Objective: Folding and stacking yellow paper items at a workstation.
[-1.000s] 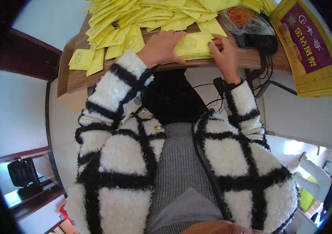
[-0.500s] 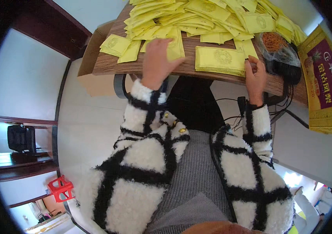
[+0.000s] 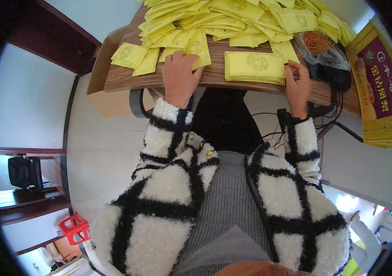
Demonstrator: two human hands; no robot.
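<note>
A neat stack of yellow paper slips [image 3: 254, 67], with a round printed pattern on top, lies near the front edge of the brown wood-grain table [image 3: 127, 83]. At its right end, my right hand [image 3: 298, 86] has curled fingers and thumb closed on the corner. A tiny dark spot shows at those fingertips, too small to name. Left of the stack, my left hand [image 3: 180, 79] rests on loose yellow slips [image 3: 197, 47], fingers bent and apart from the thumb. It partly covers them. Another small bundle of yellow slips [image 3: 128, 56] lies farther left.
A large heap of yellow slips [image 3: 223, 20] covers the back of the table. At the right stand a clear plastic bag of orange rubber bands [image 3: 316, 42] and a yellow and purple carton [image 3: 380, 83]. Black cables [image 3: 338, 117] hang below. A red stool [image 3: 74, 228] stands lower left.
My left hand has come down onto the loose slips from slightly above, its fingers now lower and nearer them. My right hand stays at the stack's right end. The whole view has shifted slightly.
</note>
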